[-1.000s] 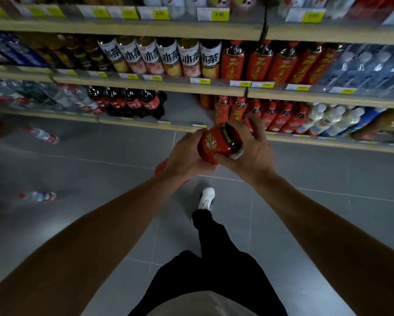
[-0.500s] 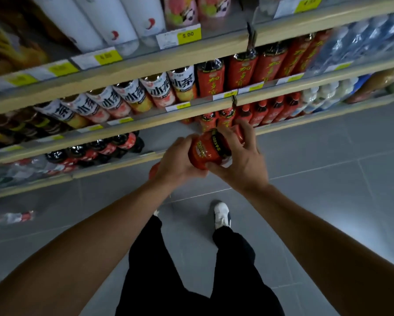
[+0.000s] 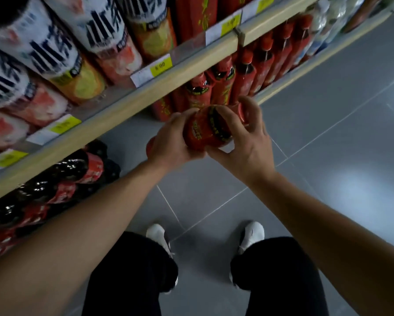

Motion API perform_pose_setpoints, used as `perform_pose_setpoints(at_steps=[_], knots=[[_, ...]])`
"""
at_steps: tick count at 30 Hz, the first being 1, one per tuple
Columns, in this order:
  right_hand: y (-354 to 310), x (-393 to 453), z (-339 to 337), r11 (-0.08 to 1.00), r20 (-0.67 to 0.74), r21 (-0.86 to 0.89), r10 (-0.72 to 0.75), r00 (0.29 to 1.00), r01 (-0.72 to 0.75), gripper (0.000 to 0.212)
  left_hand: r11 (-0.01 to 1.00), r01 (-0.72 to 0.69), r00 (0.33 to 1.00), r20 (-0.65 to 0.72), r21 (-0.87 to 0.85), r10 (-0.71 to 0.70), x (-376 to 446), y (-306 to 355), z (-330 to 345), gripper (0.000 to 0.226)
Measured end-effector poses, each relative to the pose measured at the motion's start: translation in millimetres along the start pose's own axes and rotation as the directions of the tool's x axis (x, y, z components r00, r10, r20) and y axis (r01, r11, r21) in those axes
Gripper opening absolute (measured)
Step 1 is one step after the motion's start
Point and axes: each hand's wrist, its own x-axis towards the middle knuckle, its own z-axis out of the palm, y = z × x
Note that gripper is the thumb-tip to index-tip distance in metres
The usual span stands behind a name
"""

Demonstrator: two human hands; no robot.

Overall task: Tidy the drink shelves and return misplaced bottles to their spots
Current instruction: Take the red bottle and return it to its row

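Observation:
Both my hands hold one red bottle (image 3: 205,130) with a black-and-yellow label, lying sideways in front of the bottom shelf. My left hand (image 3: 171,140) grips its lower end, where a bit of red shows past my palm. My right hand (image 3: 244,137) curls its fingers over the upper part and neck. Just behind the bottle stands a row of matching red bottles (image 3: 248,74) on the bottom shelf. To their left the bottom shelf floor (image 3: 132,131) is bare.
The beige shelf edge (image 3: 146,96) with yellow price tags runs diagonally above my hands. White-labelled tea bottles (image 3: 54,53) fill the shelf above. Dark cola bottles (image 3: 61,179) stand at lower left. Pale bottles (image 3: 328,23) sit far right. Grey tiled floor and my white shoes are below.
My head has come much closer to the shelves and the view has tilted. Both hands have kept hold of the red bottle and carried it nearer the bottom shelf's red row.

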Motion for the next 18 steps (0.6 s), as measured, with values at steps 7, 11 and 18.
perform_pose_setpoints(at_steps=[7,11,18], knots=[[51.1,4.4,102.6,0.978,-0.116,-0.019,-0.206,0.972,0.206,0.061,0.973,-0.187,0.982,0.045,0.137,0.182,41.9,-115.7,61.8,0.088],[67.1,24.4,126.4,0.951,-0.176,0.062,-0.288,0.941,0.303,0.049,0.971,-0.170,0.985,-0.057,-0.171,0.163,63.1,-143.8,76.2,0.084],[65.9,45.0,161.8,0.944,-0.185,0.073,-0.306,0.934,0.323,0.046,0.985,-0.127,0.972,-0.214,-0.116,0.100,66.4,-175.4,85.8,0.101]])
